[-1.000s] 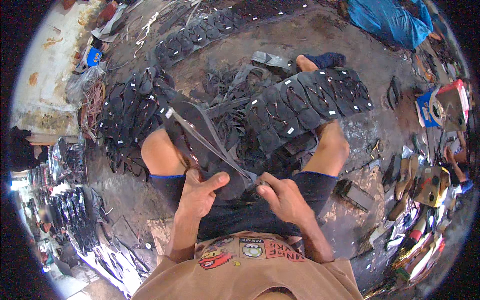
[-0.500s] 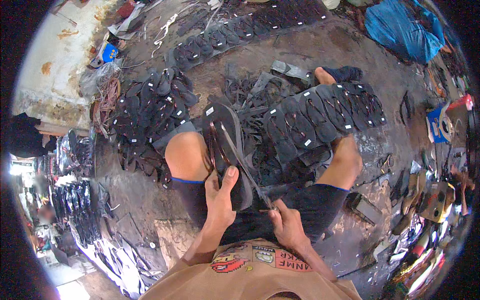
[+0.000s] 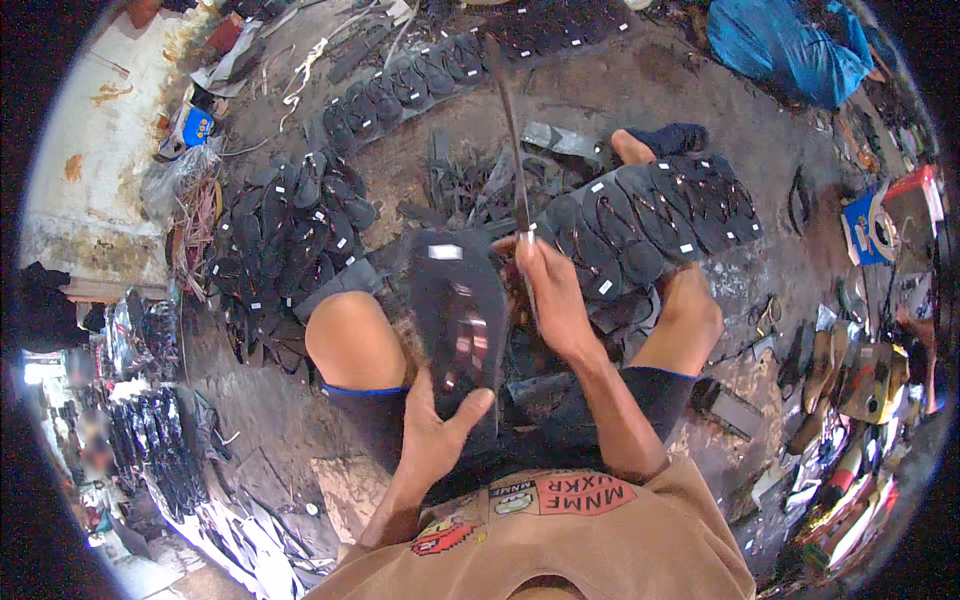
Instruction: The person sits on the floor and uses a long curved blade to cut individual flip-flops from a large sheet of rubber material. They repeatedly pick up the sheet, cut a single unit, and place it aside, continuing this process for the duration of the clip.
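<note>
A black flip-flop (image 3: 450,290) with a white label at its far end is gripped by its near end in my left hand (image 3: 440,432). Its strap looks smeared by motion. Farther right, my right hand (image 3: 556,295) is closed on the handle of a long, narrow knife (image 3: 516,150). The blade points away from me, past the far end of the flip-flop and apart from it. Beyond my hands lie dark rubber offcuts (image 3: 470,180) on the floor.
A heap of black flip-flops (image 3: 285,230) lies to the left. Flip-flops stand packed in a row (image 3: 650,210) on the right, with a longer row (image 3: 420,85) farther off. My bare knees (image 3: 355,340) flank the work. A blue plastic sheet (image 3: 790,55) sits far right.
The knife has left the flip-flop's right edge and swung up and away, as my right hand moved forward. My left hand has drawn the flip-flop slightly nearer and turned it.
</note>
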Demonstrator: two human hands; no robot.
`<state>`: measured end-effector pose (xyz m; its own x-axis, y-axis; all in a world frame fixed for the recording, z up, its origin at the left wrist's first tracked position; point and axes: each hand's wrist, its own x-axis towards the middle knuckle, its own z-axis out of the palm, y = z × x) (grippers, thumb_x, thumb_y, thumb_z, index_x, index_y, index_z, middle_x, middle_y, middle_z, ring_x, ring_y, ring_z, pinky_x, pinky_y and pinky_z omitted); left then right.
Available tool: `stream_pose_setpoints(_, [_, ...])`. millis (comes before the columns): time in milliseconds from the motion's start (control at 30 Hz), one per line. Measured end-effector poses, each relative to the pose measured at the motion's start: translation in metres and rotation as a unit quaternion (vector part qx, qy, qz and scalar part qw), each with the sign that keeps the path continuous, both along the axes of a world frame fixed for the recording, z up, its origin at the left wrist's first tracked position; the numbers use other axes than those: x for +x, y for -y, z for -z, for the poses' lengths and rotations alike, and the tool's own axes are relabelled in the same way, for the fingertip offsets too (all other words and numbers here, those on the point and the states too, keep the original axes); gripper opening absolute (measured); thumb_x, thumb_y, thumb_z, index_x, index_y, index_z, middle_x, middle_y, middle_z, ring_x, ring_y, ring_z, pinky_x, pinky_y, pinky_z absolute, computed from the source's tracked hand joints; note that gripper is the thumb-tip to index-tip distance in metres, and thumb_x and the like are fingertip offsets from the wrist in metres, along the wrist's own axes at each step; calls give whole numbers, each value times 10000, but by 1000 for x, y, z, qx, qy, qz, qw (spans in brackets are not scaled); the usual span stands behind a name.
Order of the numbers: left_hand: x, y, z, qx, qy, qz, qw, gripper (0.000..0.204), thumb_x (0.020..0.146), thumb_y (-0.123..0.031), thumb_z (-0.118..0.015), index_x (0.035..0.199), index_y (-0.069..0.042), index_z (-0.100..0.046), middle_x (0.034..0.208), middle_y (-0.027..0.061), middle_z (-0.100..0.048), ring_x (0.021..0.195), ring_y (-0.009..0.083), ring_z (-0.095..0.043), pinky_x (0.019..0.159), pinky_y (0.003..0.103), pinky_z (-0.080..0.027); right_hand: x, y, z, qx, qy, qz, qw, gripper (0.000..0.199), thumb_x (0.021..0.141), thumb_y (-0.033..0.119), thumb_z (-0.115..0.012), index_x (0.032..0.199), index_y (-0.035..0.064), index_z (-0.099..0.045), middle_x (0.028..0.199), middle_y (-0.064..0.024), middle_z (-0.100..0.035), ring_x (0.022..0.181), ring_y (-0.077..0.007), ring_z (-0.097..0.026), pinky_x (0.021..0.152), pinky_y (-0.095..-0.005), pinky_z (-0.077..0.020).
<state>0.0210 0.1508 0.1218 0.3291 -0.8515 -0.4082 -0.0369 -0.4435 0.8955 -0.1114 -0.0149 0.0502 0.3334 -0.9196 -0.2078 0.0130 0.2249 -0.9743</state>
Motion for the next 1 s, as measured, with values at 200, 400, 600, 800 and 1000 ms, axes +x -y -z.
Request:
stream_pose_setpoints(200, [30, 24, -9, -71, 115, 35, 990, 405, 978, -183, -699, 1318, -7, -567, 1194, 97, -674, 1112, 210, -649, 992, 375, -516, -11, -73, -43, -50, 16, -15, 998, 326, 962, 219, -783, 1159, -23, -688, 767, 52, -523, 704, -63, -421, 708, -272, -505])
stream_pose_setpoints(400, [46, 5, -39, -15, -249, -69, 966, 303, 1025, -242, -689, 1245, -42, -634, 1089, 34, -720, 956, 139, -706, 857, 311, -573, -84, -143, -58, -45, -154, -141, 977, 301, 1042, 260, -570, 1252, 50, -624, 801, -221, -652, 741, -353, -687, 691, -429, -519])
stream_pose_setpoints(600, [48, -28, -22, 29, -303, -69, 950, 322, 1035, -285, -685, 1236, -37, -635, 1122, 30, -717, 1016, 126, -691, 896, 305, -561, -159, -251, -39, 66, -252, -242, 935, 325, 1011, 321, -570, 1154, 33, -617, 906, -310, -681, 889, -551, -654, 757, -597, -498])
stream_pose_setpoints(800, [54, -20, -26, 63, -185, 37, 980, 345, 1023, -280, -713, 1232, -19, -631, 1101, 17, -695, 1003, 110, -646, 910, 299, -534, -141, -195, -21, -16, -282, -279, 918, 404, 1023, 421, -590, 1164, 43, -607, 852, -292, -680, 833, -529, -662, 722, -579, -499])
stream_pose_setpoints(1000, [60, -1, -30, 92, -68, 142, 983, 432, 990, -324, -760, 1250, -9, -619, 1090, 26, -691, 998, 105, -625, 894, 293, -532, -69, -83, -40, -91, -223, -334, 911, 519, 1060, 459, -530, 1428, 93, -536, 758, -275, -671, 789, -515, -669, 721, -586, -515])
